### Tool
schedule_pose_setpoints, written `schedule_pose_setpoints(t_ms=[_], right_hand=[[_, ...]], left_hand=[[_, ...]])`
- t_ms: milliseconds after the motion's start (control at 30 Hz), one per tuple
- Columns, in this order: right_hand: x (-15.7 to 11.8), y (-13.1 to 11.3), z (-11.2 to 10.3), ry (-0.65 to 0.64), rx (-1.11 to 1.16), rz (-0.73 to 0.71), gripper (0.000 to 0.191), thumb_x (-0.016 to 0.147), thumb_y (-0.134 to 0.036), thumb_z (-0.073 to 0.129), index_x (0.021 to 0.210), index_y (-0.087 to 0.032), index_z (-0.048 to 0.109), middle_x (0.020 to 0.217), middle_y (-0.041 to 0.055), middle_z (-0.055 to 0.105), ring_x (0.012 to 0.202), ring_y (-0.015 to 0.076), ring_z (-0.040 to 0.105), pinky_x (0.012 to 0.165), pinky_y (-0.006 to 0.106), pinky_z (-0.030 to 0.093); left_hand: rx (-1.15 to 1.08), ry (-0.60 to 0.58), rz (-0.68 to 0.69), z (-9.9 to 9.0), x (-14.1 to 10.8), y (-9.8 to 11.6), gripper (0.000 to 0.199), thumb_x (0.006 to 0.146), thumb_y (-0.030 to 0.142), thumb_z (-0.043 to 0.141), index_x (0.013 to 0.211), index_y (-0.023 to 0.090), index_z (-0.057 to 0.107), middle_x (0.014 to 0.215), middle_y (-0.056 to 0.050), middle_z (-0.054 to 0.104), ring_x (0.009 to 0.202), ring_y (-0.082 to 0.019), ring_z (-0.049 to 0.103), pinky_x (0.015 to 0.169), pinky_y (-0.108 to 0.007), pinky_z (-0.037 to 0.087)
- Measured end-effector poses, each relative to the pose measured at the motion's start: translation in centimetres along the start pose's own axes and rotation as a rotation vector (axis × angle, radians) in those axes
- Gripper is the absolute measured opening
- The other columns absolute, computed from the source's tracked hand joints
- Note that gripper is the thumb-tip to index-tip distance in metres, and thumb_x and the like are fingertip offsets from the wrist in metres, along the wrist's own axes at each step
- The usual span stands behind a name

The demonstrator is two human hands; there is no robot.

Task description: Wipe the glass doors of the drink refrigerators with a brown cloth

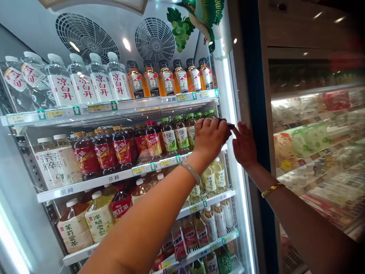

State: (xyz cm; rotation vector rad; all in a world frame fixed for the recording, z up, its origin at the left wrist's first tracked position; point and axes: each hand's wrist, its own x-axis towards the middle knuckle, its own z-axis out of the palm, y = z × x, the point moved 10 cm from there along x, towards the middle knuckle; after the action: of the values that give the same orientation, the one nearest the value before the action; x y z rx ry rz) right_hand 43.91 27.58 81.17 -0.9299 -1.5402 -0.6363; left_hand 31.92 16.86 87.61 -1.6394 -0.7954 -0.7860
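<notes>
My left hand (210, 137) is raised in front of a glass-door drinks cooler, its fingers curled round a thin dark object (228, 125). Most of that object is hidden in the grip, and its kind cannot be made out. A pale bangle (190, 172) circles the left wrist. Close beside it on the right, by the lit door edge, my right hand (244, 146) has its fingers stretched upward and apart, with one fingertip at the object's end. A gold bracelet (272, 189) is on the right wrist. Behind the left hand stand green-tea bottles (169, 135).
Clear water bottles (61, 83) and amber bottles (166, 80) line the top shelf. Red-labelled tea bottles (104, 148) fill the middle one. A dark blue upright frame (258, 95) separates the cooler from another stocked case (313, 137). A bird decoration (203, 17) hangs above.
</notes>
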Motion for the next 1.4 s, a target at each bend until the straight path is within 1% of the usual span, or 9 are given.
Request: schedule_pose_setpoints(t_ms=[200, 300, 467, 667, 800, 933, 1133, 1333, 1400], right_hand=[[-0.1, 0.3, 0.3, 0.009, 0.005, -0.020, 0.063, 0.101, -0.032, 0.036, 0.164, -0.029, 0.036, 0.174, 0.0072, 0.029, 0.162, 0.0341, 0.025, 0.129, 0.065, 0.028], [-0.2, 0.4, 0.1, 0.034, 0.009, -0.031, 0.062, 0.102, -0.034, 0.035, 0.165, -0.031, 0.033, 0.174, 0.0059, 0.030, 0.162, 0.0327, 0.024, 0.129, 0.065, 0.029], [-0.4, 0.4, -0.1, 0.047, 0.010, -0.033, 0.061, 0.102, -0.033, 0.037, 0.163, -0.028, 0.037, 0.173, 0.0071, 0.031, 0.162, 0.0314, 0.026, 0.130, 0.061, 0.027], [-0.4, 0.7, 0.1, 0.044, 0.020, -0.033, 0.060, 0.103, -0.034, 0.036, 0.161, -0.022, 0.040, 0.172, 0.0108, 0.032, 0.162, 0.0319, 0.025, 0.130, 0.057, 0.023], [-0.4, 0.8, 0.2, 0.046, 0.003, -0.012, 0.058, 0.104, -0.033, 0.033, 0.159, -0.018, 0.044, 0.171, 0.0152, 0.035, 0.162, 0.0285, 0.023, 0.130, 0.049, 0.021], [-2.4, -0.2, 0.8, 0.088, 0.003, 0.047, 0.059, 0.104, -0.033, 0.035, 0.161, -0.016, 0.040, 0.172, 0.0180, 0.030, 0.163, 0.0317, 0.019, 0.130, 0.057, 0.021], [-8.2, -2.8, 2.8, 0.088, 0.013, 0.059, 0.058, 0.106, -0.036, 0.036, 0.163, -0.023, 0.035, 0.169, 0.0162, 0.037, 0.164, 0.0270, 0.020, 0.130, 0.061, 0.022], [-8.9, -3.8, 2.3, 0.089, 0.029, 0.056, 0.058, 0.105, -0.032, 0.037, 0.162, -0.019, 0.038, 0.170, 0.0178, 0.036, 0.163, 0.0307, 0.021, 0.130, 0.062, 0.021], [-8.7, -3.3, 2.3, 0.092, 0.076, 0.095, 0.058, 0.104, -0.034, 0.039, 0.160, -0.019, 0.041, 0.169, 0.0168, 0.036, 0.163, 0.0307, 0.022, 0.131, 0.062, 0.019]], left_hand=[[-0.098, -0.111, 0.316, 1.3, -8.4, 7.6, 0.028, 0.106, 0.035, 0.046, 0.108, 0.027, 0.073, 0.106, -0.007, 0.072, 0.099, -0.024, 0.064, 0.104, -0.044, 0.044], [-0.081, -0.115, 0.244, 0.9, -6.7, 5.2, 0.028, 0.106, 0.038, 0.045, 0.113, 0.030, 0.071, 0.110, -0.006, 0.073, 0.103, -0.025, 0.063, 0.105, -0.045, 0.045], [-0.048, -0.008, -0.128, -0.5, -2.7, -1.3, 0.029, 0.107, 0.040, 0.044, 0.119, 0.028, 0.068, 0.117, -0.009, 0.072, 0.113, -0.028, 0.062, 0.111, -0.048, 0.040], [-0.164, -0.037, 0.208, -0.1, -11.9, 6.0, 0.016, 0.104, 0.035, 0.057, 0.108, 0.026, 0.070, 0.103, -0.002, 0.071, 0.102, -0.019, 0.063, 0.110, -0.040, 0.041], [-0.152, 0.076, 0.071, -0.9, -10.7, 3.1, 0.015, 0.102, 0.035, 0.060, 0.109, 0.026, 0.070, 0.103, -0.002, 0.071, 0.103, -0.020, 0.063, 0.112, -0.042, 0.040], [-0.110, 0.148, -0.131, -0.6, -7.2, 0.6, 0.018, 0.102, 0.033, 0.060, 0.115, 0.026, 0.070, 0.109, -0.004, 0.073, 0.109, -0.023, 0.063, 0.115, -0.045, 0.038], [-0.174, 0.075, -0.033, -0.2, -12.1, 4.9, 0.013, 0.096, 0.025, 0.068, 0.108, 0.024, 0.071, 0.107, -0.003, 0.074, 0.105, -0.020, 0.065, 0.115, -0.041, 0.040], [-0.105, 0.226, -0.338, -3.9, -13.2, -2.2, 0.024, 0.093, 0.029, 0.070, 0.116, 0.023, 0.070, 0.112, -0.008, 0.075, 0.110, -0.026, 0.063, 0.116, -0.047, 0.039], [-0.095, 0.243, -0.356, -3.6, -12.8, -1.7, 0.024, 0.093, 0.029, 0.070, 0.116, 0.023, 0.070, 0.113, -0.008, 0.074, 0.111, -0.027, 0.063, 0.117, -0.048, 0.039]])
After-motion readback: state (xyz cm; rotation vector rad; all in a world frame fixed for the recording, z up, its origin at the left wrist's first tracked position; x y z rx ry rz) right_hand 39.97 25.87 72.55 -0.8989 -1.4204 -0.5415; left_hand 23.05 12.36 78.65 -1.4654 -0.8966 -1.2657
